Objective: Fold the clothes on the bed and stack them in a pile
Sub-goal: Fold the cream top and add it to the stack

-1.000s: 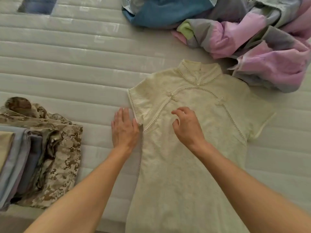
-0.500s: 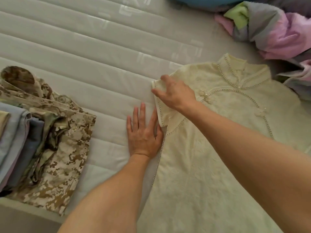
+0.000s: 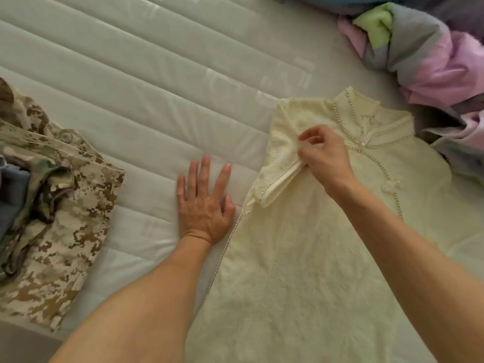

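Cream lace-like cloth with a line of small beads along its edges makes up the dress [image 3: 314,258], which lies flat, front up, on the quilted mattress [image 3: 157,100], its high collar pointing away from the person and its skirt running off the near edge of the view. The right hand [image 3: 324,158] pinches the hem of the dress's left-side short sleeve [image 3: 277,174] between curled thumb and fingers and holds it turned in over the chest. The left hand [image 3: 204,203] rests flat on the mattress just beside the dress's beaded side seam, fingers spread and straight, holding nothing. Judging by how the sleeve droops and creases, the fabric looks light, soft and limp, so it should fold easily but will not hold a crease unaided; a flat palm along each fold would help. The bead trim and knotted buttons look delicate, so the plain cloth at the shoulder and side seam seems the safer place to grip. Well to the left of the dress sits the pile of folded clothes [image 3: 52,205], a camouflage garment on top; beyond the dress's collar lies a crumpled pink and grey heap [image 3: 432,61].
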